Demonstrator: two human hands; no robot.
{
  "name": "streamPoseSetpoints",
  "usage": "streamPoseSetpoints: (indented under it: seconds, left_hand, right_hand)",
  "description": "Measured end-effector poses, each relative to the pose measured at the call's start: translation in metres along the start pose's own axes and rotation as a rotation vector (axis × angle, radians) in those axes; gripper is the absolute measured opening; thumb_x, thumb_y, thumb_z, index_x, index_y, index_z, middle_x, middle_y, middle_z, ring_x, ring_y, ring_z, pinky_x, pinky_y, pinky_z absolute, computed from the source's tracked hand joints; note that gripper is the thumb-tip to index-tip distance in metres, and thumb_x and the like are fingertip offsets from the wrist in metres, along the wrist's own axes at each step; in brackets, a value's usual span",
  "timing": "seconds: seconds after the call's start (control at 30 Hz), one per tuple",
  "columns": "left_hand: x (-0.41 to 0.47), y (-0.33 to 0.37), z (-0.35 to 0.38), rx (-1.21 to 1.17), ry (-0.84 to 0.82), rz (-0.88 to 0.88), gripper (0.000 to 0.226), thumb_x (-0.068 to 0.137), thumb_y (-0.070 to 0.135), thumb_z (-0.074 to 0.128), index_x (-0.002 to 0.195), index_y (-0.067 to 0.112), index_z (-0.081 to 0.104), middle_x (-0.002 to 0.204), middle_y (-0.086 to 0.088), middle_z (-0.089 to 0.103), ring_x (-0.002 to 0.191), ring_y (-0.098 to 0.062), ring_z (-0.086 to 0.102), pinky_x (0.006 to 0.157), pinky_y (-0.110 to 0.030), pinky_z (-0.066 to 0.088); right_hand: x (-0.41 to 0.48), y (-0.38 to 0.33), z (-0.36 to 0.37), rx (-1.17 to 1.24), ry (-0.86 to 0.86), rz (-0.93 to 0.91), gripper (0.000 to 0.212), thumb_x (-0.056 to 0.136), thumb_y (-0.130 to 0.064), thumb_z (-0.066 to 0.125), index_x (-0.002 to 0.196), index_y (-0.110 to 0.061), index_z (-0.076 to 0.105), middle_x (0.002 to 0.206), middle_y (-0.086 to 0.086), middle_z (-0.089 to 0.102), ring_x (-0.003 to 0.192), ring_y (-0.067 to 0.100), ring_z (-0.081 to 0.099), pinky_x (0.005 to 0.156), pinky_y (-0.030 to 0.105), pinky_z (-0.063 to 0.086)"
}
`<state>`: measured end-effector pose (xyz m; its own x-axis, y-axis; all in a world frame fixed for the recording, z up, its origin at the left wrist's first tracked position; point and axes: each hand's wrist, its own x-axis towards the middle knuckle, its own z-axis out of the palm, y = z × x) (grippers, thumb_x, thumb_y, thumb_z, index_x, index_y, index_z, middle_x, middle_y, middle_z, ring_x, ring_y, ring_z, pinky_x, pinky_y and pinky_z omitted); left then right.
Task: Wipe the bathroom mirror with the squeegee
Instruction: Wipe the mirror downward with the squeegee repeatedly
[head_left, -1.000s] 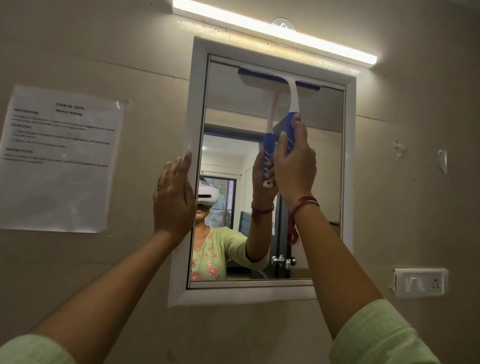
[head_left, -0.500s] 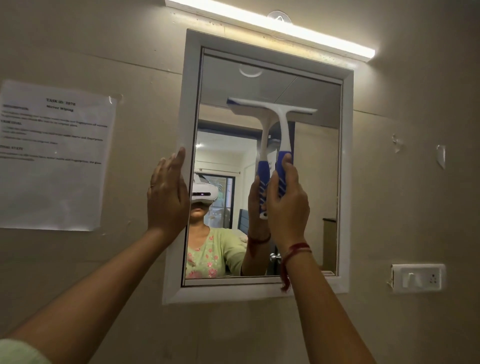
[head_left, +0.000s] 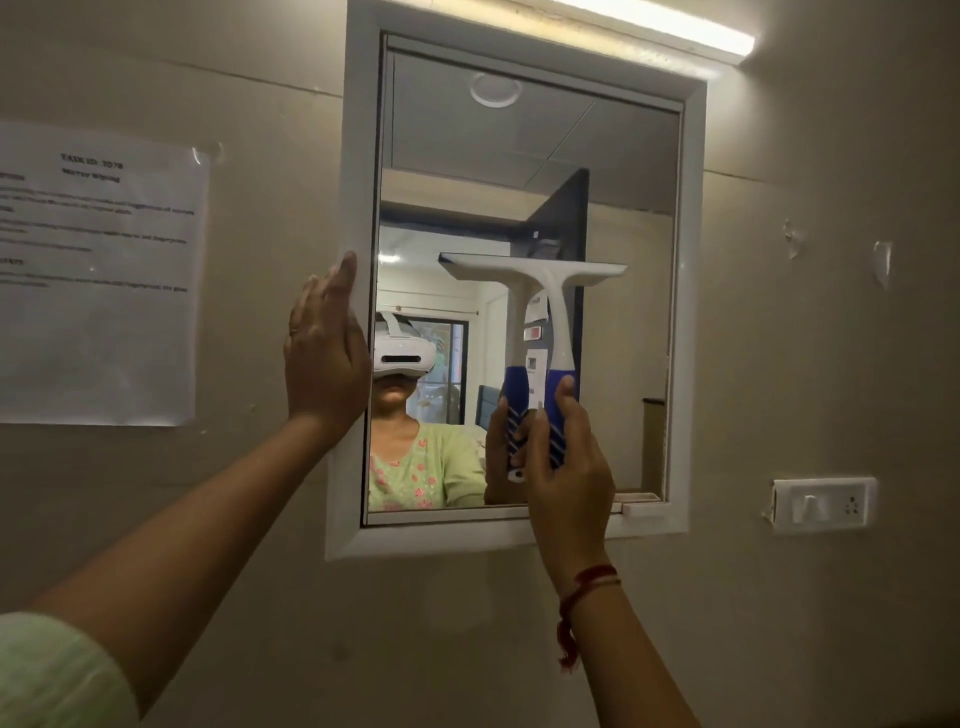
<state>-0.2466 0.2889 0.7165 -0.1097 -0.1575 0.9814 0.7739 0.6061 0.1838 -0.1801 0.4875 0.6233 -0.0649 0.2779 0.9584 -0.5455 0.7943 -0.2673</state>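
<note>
Squeegee (head_left: 545, 291), white plastic with a blue ribbed handle, stands upright in the right hand (head_left: 566, 467), whose fingers are wrapped tight round the grip; its blade lies flat against the glass of the white-framed wall mirror (head_left: 691, 312), above that fist. The left hand (head_left: 324, 358) is spread open, palm pressed on the frame's left edge, holding nothing. Beyond it a printed paper sheet (head_left: 98, 280) is stuck to the beige wall.

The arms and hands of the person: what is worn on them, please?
Both forearms are bare. A light green sleeve covers the left upper arm at the frame's lower edge. The left hand has a thin ring on one finger. The right hand has a red thread band on the wrist, with loose ends hanging down.
</note>
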Motion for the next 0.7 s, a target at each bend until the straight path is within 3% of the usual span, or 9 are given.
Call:
streamPoseSetpoints:
  seconds: [0.23, 0.47, 0.63, 0.7]
  left_hand:
    - [0.001, -0.002, 0.001, 0.002, 0.006, 0.011, 0.048, 0.097, 0.014, 0.028, 0.145, 0.017, 0.026, 0.145, -0.010, 0.041, 0.139, -0.031, 0.028, 0.113, -0.039, 0.022]
    - [0.000, -0.001, 0.002, 0.021, 0.015, -0.013, 0.047, 0.098, 0.013, 0.027, 0.144, 0.017, 0.026, 0.145, -0.007, 0.041, 0.139, -0.029, 0.029, 0.113, -0.032, 0.021]
    - [0.000, -0.002, 0.002, 0.038, 0.009, -0.015, 0.048, 0.097, 0.013, 0.026, 0.145, 0.018, 0.025, 0.148, -0.003, 0.037, 0.140, -0.028, 0.027, 0.114, -0.032, 0.019]
    - [0.000, -0.003, 0.002, 0.037, 0.010, -0.017, 0.048, 0.097, 0.014, 0.025, 0.145, 0.018, 0.025, 0.148, -0.003, 0.038, 0.140, -0.028, 0.027, 0.113, -0.032, 0.020]
  right_hand:
    - [-0.044, 0.005, -0.016, -0.012, -0.019, 0.037, 0.040, 0.092, -0.026, 0.051, 0.130, -0.016, 0.044, 0.108, 0.008, 0.064, 0.090, 0.005, 0.058, 0.073, 0.008, 0.046]
    - [-0.095, 0.009, -0.038, -0.033, -0.052, 0.090, 0.049, 0.091, -0.024, 0.054, 0.135, -0.026, 0.031, 0.105, 0.006, 0.063, 0.086, 0.008, 0.059, 0.073, 0.015, 0.049]
    - [-0.125, 0.012, -0.050, -0.034, -0.117, 0.124, 0.050, 0.084, -0.015, 0.056, 0.131, -0.013, 0.039, 0.098, 0.014, 0.065, 0.077, 0.013, 0.062, 0.066, 0.023, 0.055]
    - [-0.131, 0.013, -0.054, -0.026, -0.129, 0.139, 0.049, 0.084, -0.015, 0.056, 0.130, -0.014, 0.040, 0.096, 0.015, 0.065, 0.074, 0.014, 0.062, 0.062, 0.026, 0.056]
